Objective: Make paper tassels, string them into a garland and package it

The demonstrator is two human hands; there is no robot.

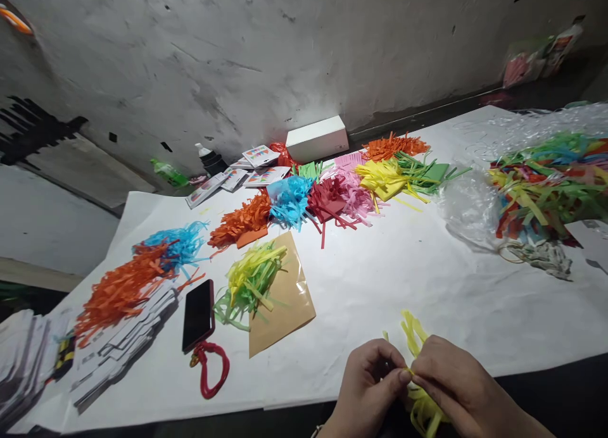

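Pinching is shared now: yellow paper [424, 410] is gripped by left hand [368, 384] and right hand [455, 376], close together, at the table's [365, 289] near edge. Gentle, even pressure is needed, lest it be torn.

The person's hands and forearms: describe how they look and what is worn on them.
The left hand and right hand are both ungloved, with no rings visible. A thin, pale bracelet shows at the left wrist, partly cut off by the picture's lower edge. No sleeve shows on either side.
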